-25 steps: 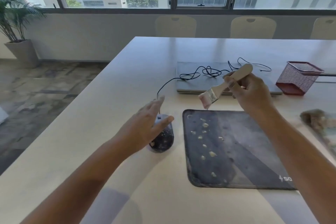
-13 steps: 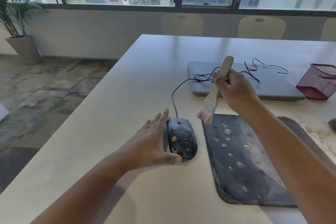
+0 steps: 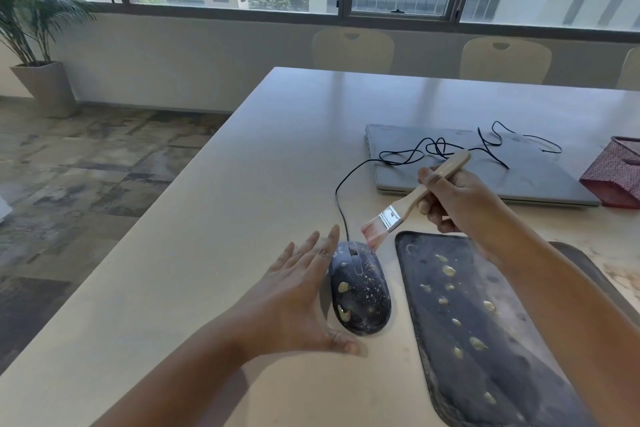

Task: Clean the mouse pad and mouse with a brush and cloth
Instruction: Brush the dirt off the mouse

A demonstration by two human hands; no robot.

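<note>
Brush (image 3: 408, 199) bristles at the soiled mouse (image 3: 360, 288)
Right hand (image 3: 460, 201) fingers clamped on the handle; left hand (image 3: 298, 298), fingers apart, beside the mouse on the bench (image 3: 242, 184)

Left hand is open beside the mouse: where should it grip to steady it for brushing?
Pinch the mouse across its lower flanks, from its left, where the left hand sits. That probably leaves the front free for the brush and avoids the blobs on top.
</note>
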